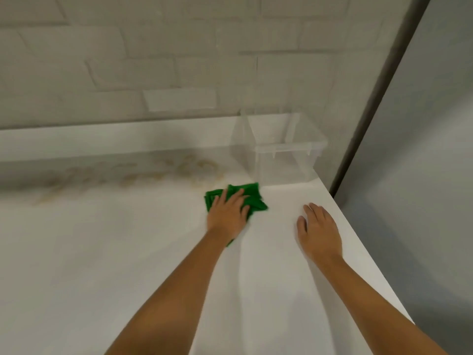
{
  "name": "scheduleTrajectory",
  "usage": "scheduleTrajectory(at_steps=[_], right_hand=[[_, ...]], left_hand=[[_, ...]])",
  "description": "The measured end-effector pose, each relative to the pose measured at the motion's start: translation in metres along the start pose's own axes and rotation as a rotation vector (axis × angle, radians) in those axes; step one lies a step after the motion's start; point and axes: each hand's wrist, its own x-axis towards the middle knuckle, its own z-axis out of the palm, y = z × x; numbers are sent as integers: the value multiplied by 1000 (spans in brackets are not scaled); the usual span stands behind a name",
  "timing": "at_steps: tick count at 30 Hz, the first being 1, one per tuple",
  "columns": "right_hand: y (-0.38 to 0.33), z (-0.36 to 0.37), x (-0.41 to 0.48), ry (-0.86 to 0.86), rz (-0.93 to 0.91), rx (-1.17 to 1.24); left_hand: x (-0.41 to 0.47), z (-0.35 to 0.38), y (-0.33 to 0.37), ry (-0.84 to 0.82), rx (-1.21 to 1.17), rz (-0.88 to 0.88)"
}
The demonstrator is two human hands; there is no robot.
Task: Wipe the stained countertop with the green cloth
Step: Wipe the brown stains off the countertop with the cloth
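Observation:
A folded green cloth (253, 197) lies on the white countertop (102, 252), just right of a band of brown stains (133, 175) that runs along the back of the counter. My left hand (229, 213) presses flat on the cloth with fingers spread, covering its left part. Palm down, my right hand (318, 230) rests on the bare counter to the right of the cloth, holding nothing.
A clear plastic box (286, 152) stands at the back right corner, just behind the cloth. A white brick wall (153, 60) backs the counter. The counter's right edge (358, 237) drops off to a grey floor, beside a dark vertical post (378, 98).

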Motion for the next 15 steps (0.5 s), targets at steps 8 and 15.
scheduleTrajectory(at_steps=[8,15], right_hand=[[-2,4,-3,28,22,6],[-7,-1,-1,47,38,3]], left_hand=[[-37,2,-22,86,26,-164],[-28,11,17,-6,57,-33]])
